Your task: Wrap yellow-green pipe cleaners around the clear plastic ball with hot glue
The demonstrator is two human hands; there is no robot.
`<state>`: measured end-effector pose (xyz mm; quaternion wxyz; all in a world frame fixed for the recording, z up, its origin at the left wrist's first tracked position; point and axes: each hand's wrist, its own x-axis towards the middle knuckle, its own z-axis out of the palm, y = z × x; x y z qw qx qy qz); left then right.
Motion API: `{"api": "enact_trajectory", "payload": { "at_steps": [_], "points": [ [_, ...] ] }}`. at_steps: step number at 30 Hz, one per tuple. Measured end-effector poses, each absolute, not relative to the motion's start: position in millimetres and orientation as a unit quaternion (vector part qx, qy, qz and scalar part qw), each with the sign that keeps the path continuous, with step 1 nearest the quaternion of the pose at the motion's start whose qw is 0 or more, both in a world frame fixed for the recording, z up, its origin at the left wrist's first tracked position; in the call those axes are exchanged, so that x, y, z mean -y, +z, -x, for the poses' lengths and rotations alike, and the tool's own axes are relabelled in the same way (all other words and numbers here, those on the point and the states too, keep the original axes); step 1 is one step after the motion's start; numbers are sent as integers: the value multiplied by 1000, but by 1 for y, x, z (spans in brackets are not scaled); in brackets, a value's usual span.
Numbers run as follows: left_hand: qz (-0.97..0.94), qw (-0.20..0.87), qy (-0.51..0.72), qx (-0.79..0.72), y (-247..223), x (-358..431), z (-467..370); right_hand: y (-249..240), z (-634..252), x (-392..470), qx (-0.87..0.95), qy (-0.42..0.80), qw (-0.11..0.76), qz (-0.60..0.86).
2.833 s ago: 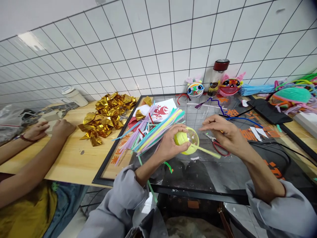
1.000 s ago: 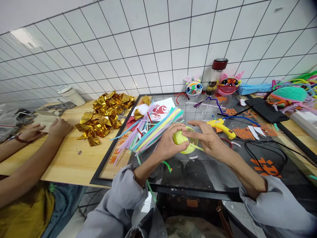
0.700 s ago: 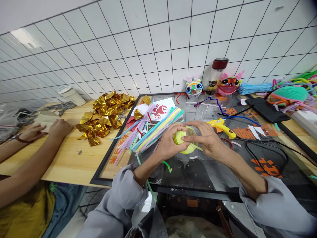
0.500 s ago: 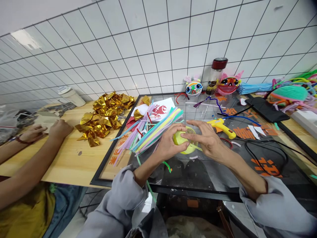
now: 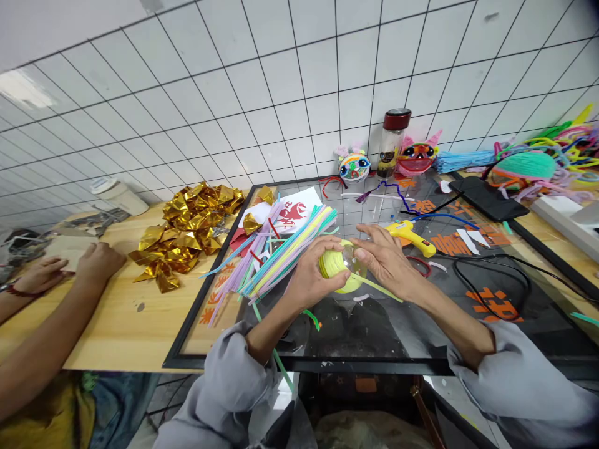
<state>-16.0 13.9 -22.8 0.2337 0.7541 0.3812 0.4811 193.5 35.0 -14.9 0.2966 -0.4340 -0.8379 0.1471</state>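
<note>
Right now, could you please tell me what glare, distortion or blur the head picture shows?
In the head view, glare whitens the tiled wall at left, the gold foil glints, and the glossy sheet mirrors tile lines; in that same view, wide-angle distortion slants the grid, the top-right corner is dark, and the left hand, right hand and yellow coil look fairly sharp.
</note>
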Motion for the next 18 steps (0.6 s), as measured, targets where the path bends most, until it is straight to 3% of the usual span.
{"api": "enact_trajectory", "payload": {
  "at_steps": [18],
  "points": [
    [-730, 267, 481, -406, -23, -11, 15, -6, -188, -24, 851, 181, 338, 358]
  ]
}}
